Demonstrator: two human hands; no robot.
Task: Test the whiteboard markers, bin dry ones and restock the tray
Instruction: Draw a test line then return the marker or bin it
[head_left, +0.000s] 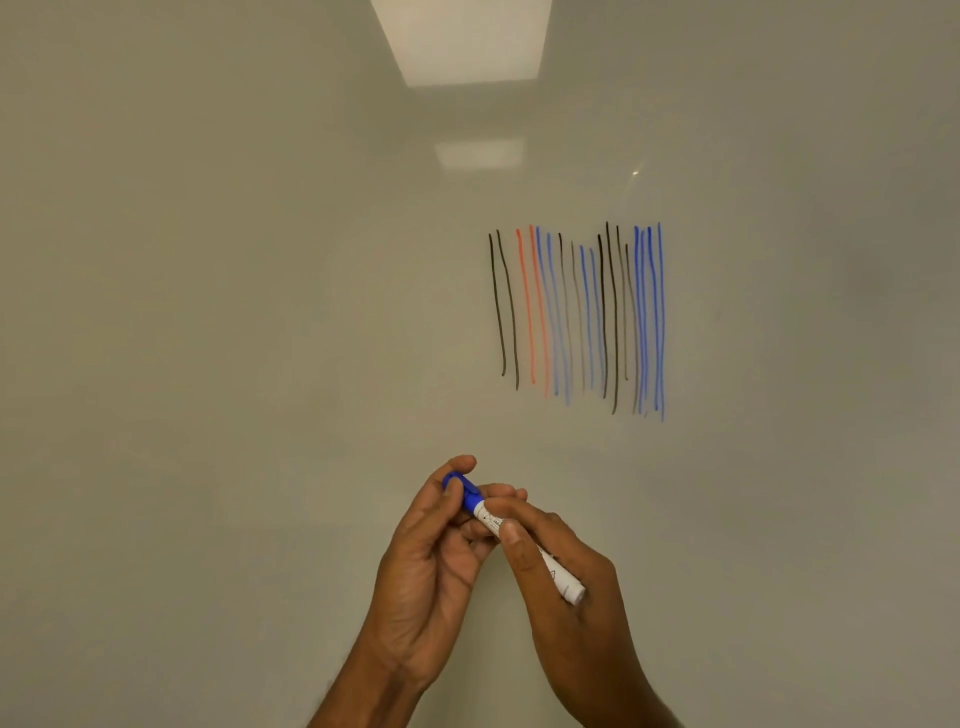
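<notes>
A white whiteboard marker (558, 577) with a blue cap (469, 493) lies between both hands, low in the centre of the head view. My left hand (431, 561) pinches the blue cap with thumb and fingers. My right hand (566, 587) grips the white barrel, its thumb across the label. The cap sits on the marker's tip end. Above and to the right, the whiteboard (234, 312) carries several vertical test strokes (576, 317) in black, red and blue; some blue and grey ones look faint.
The whiteboard fills the whole view, with ceiling lights reflected (462, 41) near its top. No tray, bin or other markers are in sight.
</notes>
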